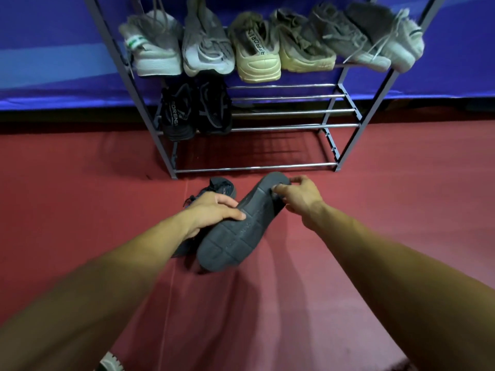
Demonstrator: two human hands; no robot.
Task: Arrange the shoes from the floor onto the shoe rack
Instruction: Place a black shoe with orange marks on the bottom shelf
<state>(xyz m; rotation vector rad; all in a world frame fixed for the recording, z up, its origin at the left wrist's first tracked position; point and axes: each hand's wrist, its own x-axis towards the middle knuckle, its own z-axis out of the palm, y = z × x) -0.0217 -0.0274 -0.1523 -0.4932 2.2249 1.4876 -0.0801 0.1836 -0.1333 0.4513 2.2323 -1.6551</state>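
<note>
A dark grey shoe (235,231) is turned sole up just above the red floor, in front of the metal shoe rack (281,126). My left hand (211,212) grips its left side near the middle. My right hand (297,195) pinches the far end of the same shoe with thumb and fingers. A second dark shoe (222,187) lies on the floor behind my left hand, partly hidden. The rack's upper shelf holds several pale sneakers (257,49). Two black shoes (195,111) stand at the left of the lower shelf.
The right part of the lower shelf is bare bars (284,111). A blue wall panel (53,49) runs behind the rack. A white shoe tip (111,362) shows at the bottom edge. Red floor (388,170) spreads on both sides.
</note>
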